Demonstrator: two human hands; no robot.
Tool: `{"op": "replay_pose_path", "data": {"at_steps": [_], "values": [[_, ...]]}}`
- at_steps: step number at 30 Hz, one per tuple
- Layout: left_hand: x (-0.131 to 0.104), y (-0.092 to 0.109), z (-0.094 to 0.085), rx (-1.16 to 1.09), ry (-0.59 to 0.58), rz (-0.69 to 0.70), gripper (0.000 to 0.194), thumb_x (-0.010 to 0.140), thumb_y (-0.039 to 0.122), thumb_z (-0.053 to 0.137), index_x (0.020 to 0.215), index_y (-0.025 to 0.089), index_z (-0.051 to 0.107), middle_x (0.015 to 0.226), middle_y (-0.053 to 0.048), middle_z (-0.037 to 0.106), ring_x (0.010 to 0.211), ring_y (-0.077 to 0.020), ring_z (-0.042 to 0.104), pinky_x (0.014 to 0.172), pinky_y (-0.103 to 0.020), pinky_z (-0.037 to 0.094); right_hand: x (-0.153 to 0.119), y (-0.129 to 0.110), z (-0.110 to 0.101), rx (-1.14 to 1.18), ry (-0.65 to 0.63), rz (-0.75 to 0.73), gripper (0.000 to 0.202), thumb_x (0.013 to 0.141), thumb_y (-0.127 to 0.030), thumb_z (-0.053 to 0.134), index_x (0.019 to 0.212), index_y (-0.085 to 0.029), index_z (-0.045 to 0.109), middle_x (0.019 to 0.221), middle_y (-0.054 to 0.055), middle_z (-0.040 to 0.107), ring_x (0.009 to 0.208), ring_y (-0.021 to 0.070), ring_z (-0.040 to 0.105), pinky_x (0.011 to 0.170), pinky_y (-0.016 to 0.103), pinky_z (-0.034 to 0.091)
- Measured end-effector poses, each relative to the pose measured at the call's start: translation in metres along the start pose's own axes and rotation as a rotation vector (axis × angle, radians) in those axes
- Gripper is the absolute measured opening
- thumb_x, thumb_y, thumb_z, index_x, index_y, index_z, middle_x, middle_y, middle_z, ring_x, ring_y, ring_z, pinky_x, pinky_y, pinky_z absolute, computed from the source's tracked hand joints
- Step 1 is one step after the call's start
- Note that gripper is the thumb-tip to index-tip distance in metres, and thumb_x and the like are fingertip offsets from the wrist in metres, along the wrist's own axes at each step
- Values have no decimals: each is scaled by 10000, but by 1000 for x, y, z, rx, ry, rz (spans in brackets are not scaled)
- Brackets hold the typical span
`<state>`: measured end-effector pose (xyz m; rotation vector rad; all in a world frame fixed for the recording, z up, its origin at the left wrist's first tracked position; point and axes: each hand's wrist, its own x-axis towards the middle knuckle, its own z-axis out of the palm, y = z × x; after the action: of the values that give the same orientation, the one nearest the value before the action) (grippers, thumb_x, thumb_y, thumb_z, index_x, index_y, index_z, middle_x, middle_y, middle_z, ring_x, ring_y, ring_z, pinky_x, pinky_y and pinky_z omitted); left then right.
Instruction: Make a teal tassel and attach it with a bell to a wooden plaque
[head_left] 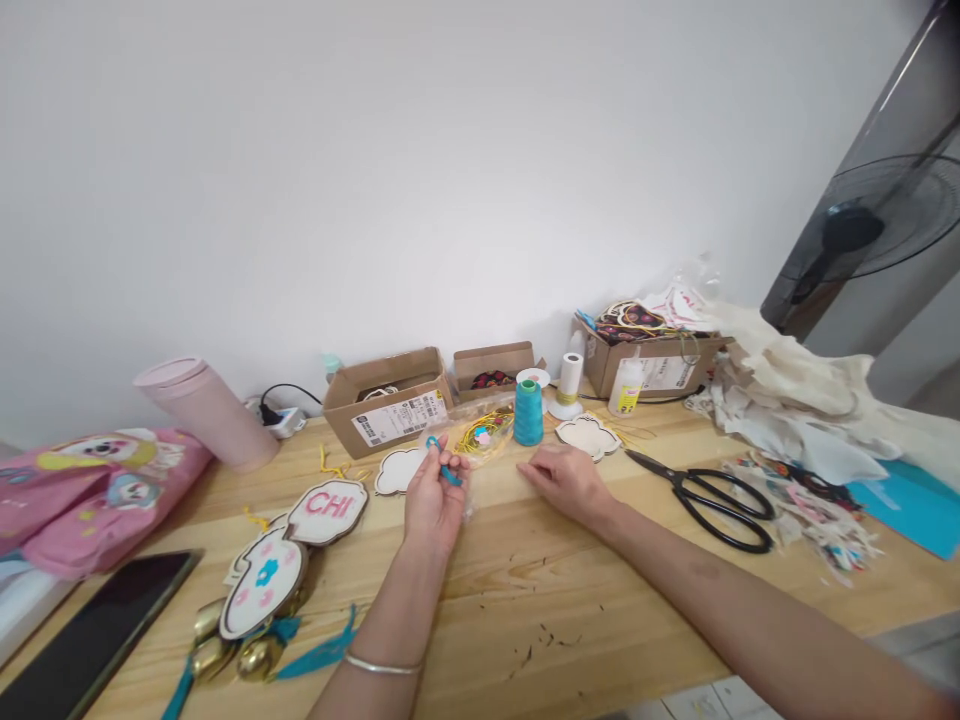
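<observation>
My left hand [435,497] is raised over the middle of the table, its fingers closed on a small blue looped strip [450,476] whose exact kind is unclear. To the right, my right hand [568,482] rests on the wood with curled fingers; anything under them is hidden. Behind the hands stands a teal thread cone [529,414], beside a bundle of yellow cord [484,435] in clear plastic. Blank cloud-shaped patches [589,437] lie on either side. An embroidered "CHI" patch [328,511] and a flower patch [264,583] lie left, by brass bells [259,658].
Large black scissors [712,495] lie right of my right hand, near fabric scraps [832,530] and cream cloth [810,390]. Cardboard boxes [386,415], a glue bottle [627,387] and a white spool [571,380] line the wall. A pink tumbler [214,415] and phone [97,635] are left.
</observation>
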<state>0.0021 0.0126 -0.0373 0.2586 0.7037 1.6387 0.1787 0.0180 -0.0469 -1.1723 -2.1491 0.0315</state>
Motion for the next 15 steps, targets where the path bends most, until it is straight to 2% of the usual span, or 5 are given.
{"op": "replay_pose_path", "data": {"at_steps": [3, 7, 11, 15], "values": [[-1, 0, 2, 6, 6, -17, 168, 828, 104, 402, 838, 92, 569, 521, 37, 454, 478, -45, 470, 557, -188, 489, -8, -2, 7, -43, -17, -54, 321, 802, -278, 455, 516, -161, 543, 534, 12, 540, 520, 95, 448, 517, 225, 293], [-2, -1, 2, 12, -6, -32, 163, 827, 105, 407, 833, 94, 569, 528, 30, 462, 490, -50, 481, 562, -192, 494, -7, -7, 5, -12, 46, -56, 326, 813, -274, 438, 535, -156, 559, 520, 16, 523, 512, 91, 438, 515, 217, 300], [-10, 2, 10, 35, 25, -85, 188, 836, 106, 385, 781, 93, 564, 514, 29, 461, 476, -46, 480, 565, -193, 501, -4, -13, 2, 16, 66, -121, 319, 800, -254, 447, 514, -158, 550, 496, 11, 512, 493, 90, 428, 504, 215, 302], [-21, 6, 19, 88, 27, -145, 196, 833, 97, 387, 762, 79, 569, 497, 30, 450, 456, -43, 475, 532, -178, 495, -3, -18, -1, 46, 74, -84, 333, 790, -262, 451, 483, -164, 534, 490, 11, 507, 489, 92, 422, 499, 219, 303]]}}
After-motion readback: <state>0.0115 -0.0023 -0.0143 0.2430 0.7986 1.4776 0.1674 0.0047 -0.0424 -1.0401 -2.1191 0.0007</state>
